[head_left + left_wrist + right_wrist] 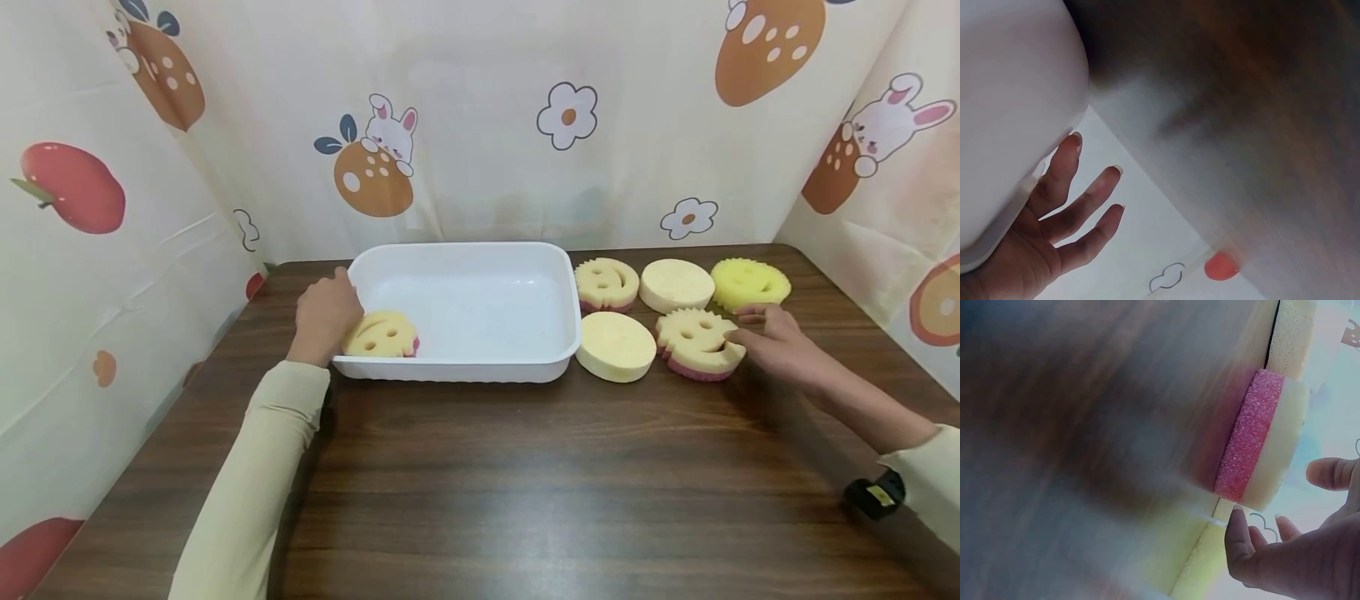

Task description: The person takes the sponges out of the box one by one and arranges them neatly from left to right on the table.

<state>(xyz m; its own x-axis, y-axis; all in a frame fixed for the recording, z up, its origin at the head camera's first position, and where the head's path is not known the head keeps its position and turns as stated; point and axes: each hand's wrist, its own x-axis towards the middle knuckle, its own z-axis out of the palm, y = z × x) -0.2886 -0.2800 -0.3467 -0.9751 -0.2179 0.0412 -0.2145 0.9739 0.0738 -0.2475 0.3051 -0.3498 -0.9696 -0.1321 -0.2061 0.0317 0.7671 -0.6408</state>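
Observation:
My left hand [327, 312] grips the left rim of a white plastic tray [457, 371]; in the left wrist view its fingers [1094, 206] spread along the outside of the wall. A cream smiley-face sponge [384, 337] with a pink underside lies inside the tray, beside that hand. My right hand [780, 337] is at the right edge of another smiley-face sponge [693, 333] on the table. In the right wrist view, the fingertips come close to this sponge's pink-and-cream side [1257, 440], and the thumb stands apart from it.
Around that sponge are two plain round cream sponges [677, 286] [617, 346], a smiley-face sponge [606, 283] against the tray's right side and a yellow smiley-face sponge [750, 282]. A printed curtain [480, 150] borders the dark wooden table [517, 492] at the back and sides.

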